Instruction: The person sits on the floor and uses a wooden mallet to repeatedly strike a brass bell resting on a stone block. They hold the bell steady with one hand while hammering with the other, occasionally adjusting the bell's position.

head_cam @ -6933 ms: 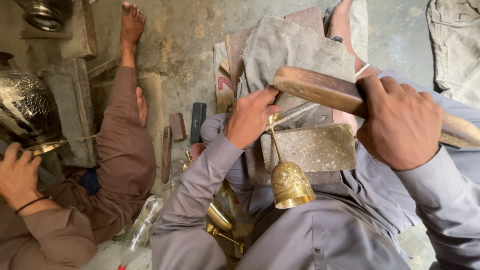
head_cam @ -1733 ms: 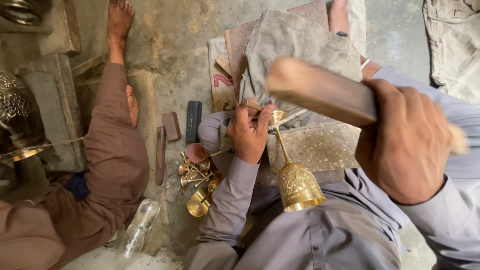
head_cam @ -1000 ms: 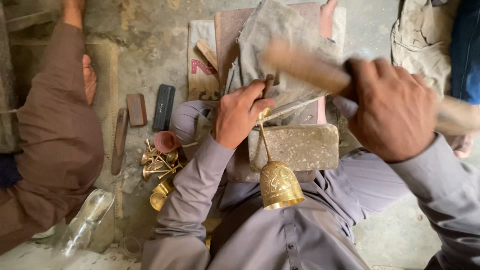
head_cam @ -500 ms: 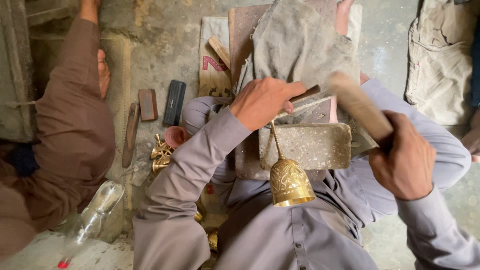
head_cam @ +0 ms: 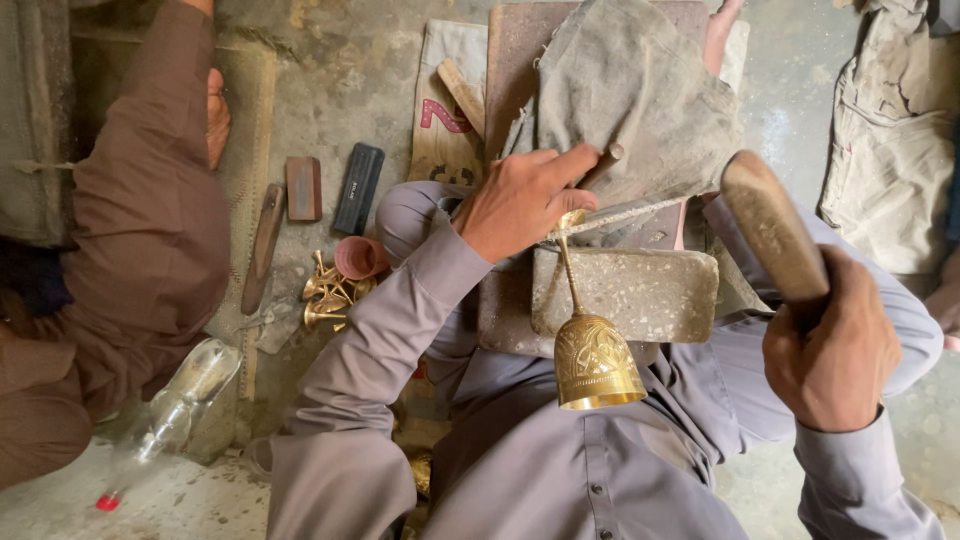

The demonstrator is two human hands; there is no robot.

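Goblet (head_cam: 594, 355): brass, engraved bowl, thin stem; lies across the block (head_cam: 625, 292) with the bowl hanging off the near edge, mouth toward the person's lap, and the foot (head_cam: 571, 219) pinned at the far edge; judged fairly heavy for its size, rigid, but thin-walled, so the bowl would dent under a stray blow; polished surface likely slippery; best held at the foot or low on the stem, not at the bowl.

Left hand (head_cam: 522, 200): closed over the foot end of the goblet, fingers curled, also pressing a thin rod (head_cam: 625, 212) that runs rightward across the block; goblet lies directly below this hand, stem touching it.

Right hand (head_cam: 832, 352): fist clenched round the handle of a wooden mallet (head_cam: 772, 227); mallet head raised, up and to the right of the block, apart from the goblet; bowl sits left of this hand, not touching.

Block: stone-like slab resting on the person's lap; grey cloth (head_cam: 640, 100) beyond it.

Further out: small brass cups (head_cam: 328, 293) on the floor to the left; a co-worker's brown sleeve (head_cam: 150, 210) at far left; clear plastic bottle (head_cam: 165, 420) near it.
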